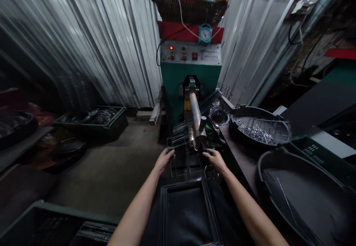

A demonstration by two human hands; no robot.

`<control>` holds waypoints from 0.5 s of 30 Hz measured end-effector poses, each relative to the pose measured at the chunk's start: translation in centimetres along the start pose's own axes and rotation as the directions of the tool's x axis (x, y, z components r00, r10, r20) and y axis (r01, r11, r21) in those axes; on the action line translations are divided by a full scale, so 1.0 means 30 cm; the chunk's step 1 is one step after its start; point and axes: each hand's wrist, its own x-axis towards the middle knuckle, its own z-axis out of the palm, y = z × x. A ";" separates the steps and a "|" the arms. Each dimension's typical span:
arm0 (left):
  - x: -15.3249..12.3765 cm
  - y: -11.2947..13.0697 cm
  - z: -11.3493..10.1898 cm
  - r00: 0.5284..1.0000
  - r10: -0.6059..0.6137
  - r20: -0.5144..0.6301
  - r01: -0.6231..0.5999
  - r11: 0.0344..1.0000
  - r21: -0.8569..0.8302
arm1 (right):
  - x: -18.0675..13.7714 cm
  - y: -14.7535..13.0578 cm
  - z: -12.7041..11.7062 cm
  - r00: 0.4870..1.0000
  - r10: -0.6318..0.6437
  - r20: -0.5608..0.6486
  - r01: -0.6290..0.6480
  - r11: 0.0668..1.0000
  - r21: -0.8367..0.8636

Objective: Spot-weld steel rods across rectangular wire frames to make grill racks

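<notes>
A wire grid rack (182, 138) lies across the metal cylinder arm (195, 114) of a green welding machine (190, 75). My left hand (164, 159) grips the rack's left edge, fingers closed on the wire. My right hand (214, 158) holds its right edge near the cylinder's tip, fingers curled round the wire. A stack of rectangular wire frames (189, 212) rests on my lap, just below both forearms.
To the right, a round black tray (260, 127) holds short wire pieces, and a larger black tray (306, 194) holds long rods. Green crates (94, 122) with wire parts sit on the floor at left. Corrugated metal walls stand behind. A basket tops the machine.
</notes>
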 end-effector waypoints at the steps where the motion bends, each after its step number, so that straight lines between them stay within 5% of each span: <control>1: -0.002 -0.036 -0.004 0.997 -0.038 -0.062 0.041 0.998 0.044 | -0.011 0.040 0.002 0.997 -0.006 -0.071 0.005 1.000 -0.018; 5: -0.052 -0.129 -0.025 0.971 -0.119 -0.205 0.153 0.975 0.161 | -0.056 0.164 -0.025 0.981 0.029 -0.189 -0.037 0.999 -0.039; 9: -0.183 -0.173 -0.034 1.000 0.010 0.003 -0.010 0.896 0.445 | -0.044 0.188 -0.104 0.990 -0.018 -0.137 0.001 0.992 -0.124; 12: -0.286 -0.189 -0.019 0.981 0.072 0.179 -0.184 0.634 0.751 | 0.034 0.129 -0.162 0.990 -0.128 -0.062 0.096 0.923 -0.372; 15: -0.349 -0.199 0.019 0.947 0.112 0.302 -0.322 0.366 0.873 | 0.145 0.031 -0.180 0.975 -0.206 0.082 0.214 0.776 -0.594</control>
